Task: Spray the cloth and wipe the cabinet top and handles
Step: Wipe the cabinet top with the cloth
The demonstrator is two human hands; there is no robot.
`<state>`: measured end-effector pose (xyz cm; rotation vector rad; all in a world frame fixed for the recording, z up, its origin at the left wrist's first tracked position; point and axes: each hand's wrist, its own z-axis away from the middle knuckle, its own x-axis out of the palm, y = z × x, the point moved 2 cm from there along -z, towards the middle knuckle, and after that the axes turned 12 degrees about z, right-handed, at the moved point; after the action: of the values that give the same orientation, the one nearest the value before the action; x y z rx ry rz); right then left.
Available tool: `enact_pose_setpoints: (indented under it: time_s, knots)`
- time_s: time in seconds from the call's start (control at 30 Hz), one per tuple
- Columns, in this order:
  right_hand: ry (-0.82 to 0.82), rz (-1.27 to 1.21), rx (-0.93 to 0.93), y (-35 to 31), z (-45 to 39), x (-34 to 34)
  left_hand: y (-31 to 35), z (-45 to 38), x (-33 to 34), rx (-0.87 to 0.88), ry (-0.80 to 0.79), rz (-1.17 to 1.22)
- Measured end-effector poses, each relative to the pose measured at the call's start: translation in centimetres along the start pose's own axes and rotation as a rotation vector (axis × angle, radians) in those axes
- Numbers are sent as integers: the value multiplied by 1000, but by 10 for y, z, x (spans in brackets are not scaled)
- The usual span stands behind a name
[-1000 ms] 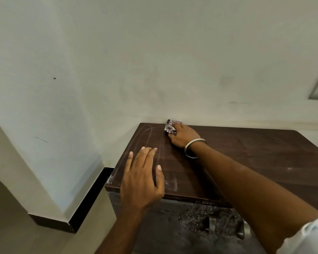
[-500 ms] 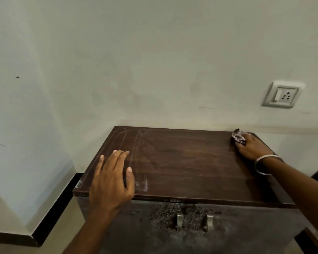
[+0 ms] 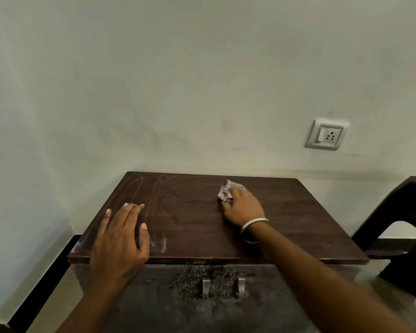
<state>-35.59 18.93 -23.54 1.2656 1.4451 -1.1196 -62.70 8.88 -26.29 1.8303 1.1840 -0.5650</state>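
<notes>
So this is mid-wipe on the cabinet top [image 3: 286, 224]. The right hand [image 3: 244, 207] has the checked cloth [image 3: 228, 192] bunched under its fingers and pressed flat to the wood, toward the back edge and a bit right of the middle, close to the wall. That grip is closed on the cloth, fingertips pinning it down. The left hand [image 3: 123, 239] is spread open and flat on the front left corner, holding nothing, looks like it's just bracing.

The cloth is crumpled into a wad, so there's no clean long axis; if anything the loose end pokes away toward the wall. The cabinet top itself runs long side left to right.

Dusty streaks still show on the left part of the top, so I'd guess that side needs more passes, and the left hand will have to move. The two metal handles [image 3: 222, 288] on the front look grimy and untouched, probably last.
</notes>
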Motion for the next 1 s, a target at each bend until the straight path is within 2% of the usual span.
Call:
enact_pose_setpoints:
  time_s: [0.17,0.23,0.33,0.43,0.63,0.73,0.83,1.0]
  knots:
    - [-20,-62,-310,-107,29,11,1,-1,-2,4,5,-5]
    - [-16,-73,-373,-120,39,14,0,-1,-2,12,1,-9]
    - [-5,-99,-366,-102,45,11,1,0,-3,8,3,3]
    - [3,-75,-270,-48,48,4,2,0,-4,1,7,11]
    - [-38,18,139,109,67,-21,1,1,-4,-13,6,20]
    - [-52,24,292,164,80,-26,1,1,-2,-12,-2,19]
    - [-32,21,366,177,86,-23,-1,1,-4,-25,-2,32]
    - [-5,57,471,155,97,-20,-2,1,-8,-18,2,79]
